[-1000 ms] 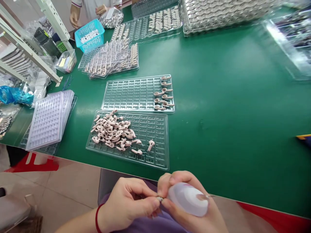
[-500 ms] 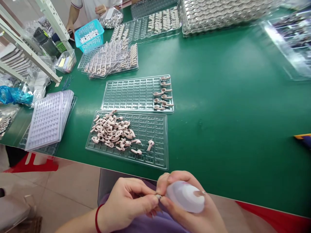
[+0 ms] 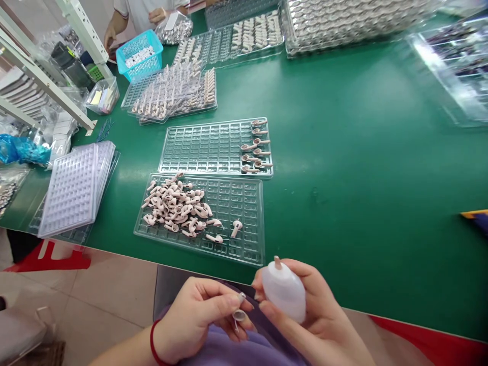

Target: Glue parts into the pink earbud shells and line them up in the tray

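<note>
Translucent white plastic forms the squeeze bottle (image 3: 285, 300), tip upward, that the right hand (image 3: 318, 307) grips with curled fingers. Just beside it, the left hand (image 3: 200, 310) pinches a small silvery piece (image 3: 242, 296) between thumb and forefinger, while a pale shell (image 3: 239, 315) sits against its other fingers. Both hands are at the near edge of the green worktop (image 3: 343, 178), where one clear tray (image 3: 247, 203) bears heaped earbud parts (image 3: 175, 203) and the tray behind (image 3: 202, 147) holds a few at its right end.

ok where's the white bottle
In the head view, the white bottle is low, right of centre, held in the right hand, right of the left hand.
</note>
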